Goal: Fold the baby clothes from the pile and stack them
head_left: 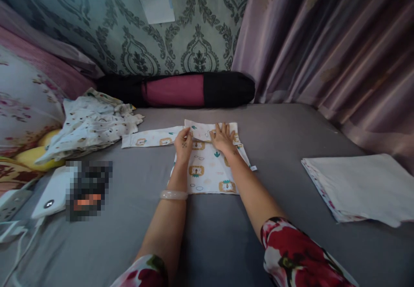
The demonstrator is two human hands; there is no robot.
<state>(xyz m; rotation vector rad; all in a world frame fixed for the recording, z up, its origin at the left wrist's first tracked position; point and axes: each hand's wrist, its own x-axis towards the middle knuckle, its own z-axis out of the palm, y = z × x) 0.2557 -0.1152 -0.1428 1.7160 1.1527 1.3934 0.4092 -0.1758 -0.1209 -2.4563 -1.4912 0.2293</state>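
A small white long-sleeved top (208, 164) with a lion-face print lies flat on the grey bed sheet (139, 231). One sleeve (152, 137) stretches out to the left, while a strip of the fabric on the right is folded back across the upper part. My left hand (183, 146) has its thumb and fingers pinched on the left end of that folded strip. Spread flat, my right hand (223, 138) presses on the folded strip near the top's upper right. A small tag (253, 168) sticks out at the garment's right side.
Crumpled printed clothes (93, 114) sit at the left, near a white power bank (54, 192), a blurred-out dark object (89, 187) and a power strip (14, 203). Folded white cloth (359, 185) lies at the right. A black-and-maroon long bag (174, 90) rests against the wall.
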